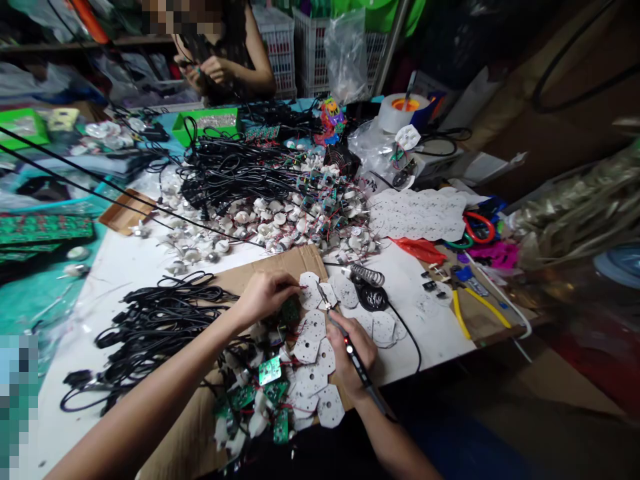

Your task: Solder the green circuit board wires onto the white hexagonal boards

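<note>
My right hand (353, 353) is wrapped round a dark soldering iron (356, 360) with a small red light, its tip at the white octagonal boards (311, 291). Left of that tip, my left hand (270, 293) has its fingertips pinched at the boards' edge, by a thin red wire; what it pinches is too small to make out. More white boards (314, 327) overlap in a column below, on brown cardboard (295, 260). Green circuit boards (270, 371) and white parts lie beneath my left forearm. A bundle of black cables (150, 327) lies to the left.
Behind are heaped white parts (265, 217) and black cables (230, 167). A spring iron holder (369, 275), a white board sheet (417, 213) and yellow-handled pliers (480, 307) are to the right. Another person (230, 60) sits across the table, hands raised together.
</note>
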`<state>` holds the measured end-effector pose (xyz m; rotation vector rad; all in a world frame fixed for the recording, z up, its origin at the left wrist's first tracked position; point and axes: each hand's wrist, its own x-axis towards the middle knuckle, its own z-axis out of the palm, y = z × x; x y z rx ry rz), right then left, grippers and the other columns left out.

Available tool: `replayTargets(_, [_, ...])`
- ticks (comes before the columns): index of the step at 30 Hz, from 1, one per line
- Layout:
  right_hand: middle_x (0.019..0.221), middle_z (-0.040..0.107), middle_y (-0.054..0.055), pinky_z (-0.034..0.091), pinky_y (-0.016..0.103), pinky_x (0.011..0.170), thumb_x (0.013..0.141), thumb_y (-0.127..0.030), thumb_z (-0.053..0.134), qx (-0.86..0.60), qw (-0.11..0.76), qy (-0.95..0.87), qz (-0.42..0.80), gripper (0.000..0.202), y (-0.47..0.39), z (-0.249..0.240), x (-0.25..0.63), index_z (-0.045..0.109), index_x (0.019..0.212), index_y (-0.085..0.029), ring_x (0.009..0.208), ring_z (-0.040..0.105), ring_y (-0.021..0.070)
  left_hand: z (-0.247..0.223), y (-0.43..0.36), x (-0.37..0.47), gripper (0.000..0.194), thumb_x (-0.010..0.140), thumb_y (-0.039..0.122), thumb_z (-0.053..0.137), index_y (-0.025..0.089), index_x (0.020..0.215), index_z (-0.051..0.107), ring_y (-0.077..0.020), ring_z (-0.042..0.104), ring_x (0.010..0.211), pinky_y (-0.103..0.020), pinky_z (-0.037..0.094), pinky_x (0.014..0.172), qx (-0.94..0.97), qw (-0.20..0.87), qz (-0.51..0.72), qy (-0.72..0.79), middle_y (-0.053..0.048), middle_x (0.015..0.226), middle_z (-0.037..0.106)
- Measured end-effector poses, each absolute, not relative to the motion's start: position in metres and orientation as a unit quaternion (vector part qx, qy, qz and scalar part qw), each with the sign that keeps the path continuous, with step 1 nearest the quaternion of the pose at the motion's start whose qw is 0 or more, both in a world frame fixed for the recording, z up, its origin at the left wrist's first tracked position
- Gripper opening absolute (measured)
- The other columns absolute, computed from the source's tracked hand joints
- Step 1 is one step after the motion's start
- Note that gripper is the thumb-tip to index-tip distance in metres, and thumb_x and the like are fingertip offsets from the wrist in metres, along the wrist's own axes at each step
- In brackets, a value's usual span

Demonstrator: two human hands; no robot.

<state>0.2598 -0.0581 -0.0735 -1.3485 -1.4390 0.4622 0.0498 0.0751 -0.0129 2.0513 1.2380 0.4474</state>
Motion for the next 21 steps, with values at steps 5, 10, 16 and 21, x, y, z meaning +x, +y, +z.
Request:
replayTargets(5, [0.094, 0.08, 0.005, 0.065, 0.033, 0.079, 0.102, -0.021, 0.059, -0.569, 0.522, -0.605, 0.194, 0.026, -0.058, -0.074, 0.26, 0.072, 0.124, -0.023, 0.081, 0.078, 0.019, -0.019, 0.073, 0.053, 0.015, 0.093, 0.029, 0.067, 0.019, 0.088, 0.078, -0.018, 0.066, 0.081, -0.029, 0.048, 0.074, 0.833, 0.235, 0.15, 0.477, -0.006, 0.088, 0.069])
replayTargets(10, [0.097, 0.08, 0.006, 0.065, 0.033, 0.076, 0.101, -0.02, 0.059, -0.567, 0.512, -0.618, 0.185, 0.027, -0.057, -0.073, 0.261, 0.072, 0.125, -0.023, 0.081, 0.078, 0.0194, -0.027, 0.071, 0.052, 0.016, 0.092, 0.023, 0.064, 0.02, 0.086, 0.078, -0.0203, 0.065, 0.088, -0.033, 0.05, 0.079, 0.859, 0.181, 0.137, 0.459, -0.008, 0.099, 0.069])
replayTargets(16, [0.097, 0.08, 0.006, 0.065, 0.032, 0.073, 0.101, -0.018, 0.058, -0.557, 0.504, -0.633, 0.188, 0.028, -0.057, -0.067, 0.26, 0.072, 0.125, -0.022, 0.08, 0.078, 0.0195, -0.026, 0.074, 0.054, 0.015, 0.084, 0.015, 0.063, 0.018, 0.077, 0.076, -0.0189, 0.066, 0.084, -0.03, 0.05, 0.077, 0.859, 0.201, 0.146, 0.447, -0.007, 0.092, 0.071])
replayTargets(21, [0.099, 0.081, 0.005, 0.065, 0.031, 0.074, 0.1, -0.017, 0.058, -0.544, 0.495, -0.648, 0.198, 0.029, -0.058, -0.067, 0.26, 0.071, 0.125, -0.024, 0.079, 0.078, 0.0185, -0.023, 0.077, 0.057, 0.015, 0.081, 0.013, 0.063, 0.018, 0.075, 0.076, -0.0191, 0.067, 0.082, -0.03, 0.05, 0.076, 0.849, 0.226, 0.129, 0.46, -0.007, 0.092, 0.071])
